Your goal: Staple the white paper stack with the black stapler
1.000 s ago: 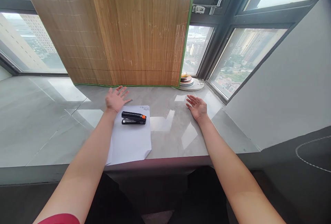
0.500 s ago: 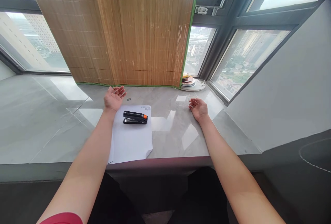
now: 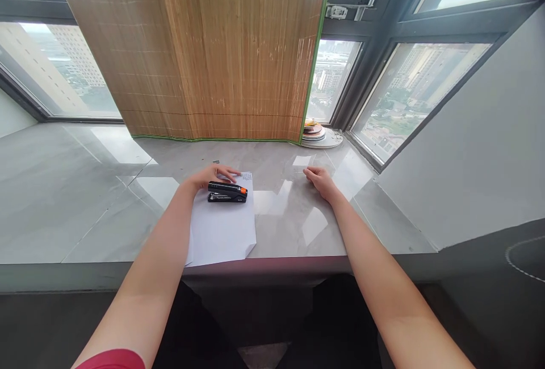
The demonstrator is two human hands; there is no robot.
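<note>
A black stapler (image 3: 227, 192) with an orange mark at its right end lies on white sheets of paper (image 3: 221, 235). The sheets' lower right corner curls up. My left hand (image 3: 213, 175) is just behind the stapler, its fingers stretched out over the paper's top edge; whether they touch the stapler I cannot tell. Off to the right, my right hand (image 3: 321, 181) rests on the grey ledge (image 3: 283, 224) with its fingers curled in and nothing visible in them. A small strip of staples (image 3: 216, 162) lies behind my left hand, partly covered by it.
A bamboo blind (image 3: 230, 57) hangs down to the back of the ledge. Stacked plates (image 3: 315, 132) stand in the window corner on a round white board (image 3: 334, 138). A white wall (image 3: 460, 147) bounds the right side, and the ledge's front edge runs before my legs.
My left hand has turned from palm up to palm down and moved right, over the paper's top. My right hand has turned over and its fingers have curled in. The view has shifted slightly.
</note>
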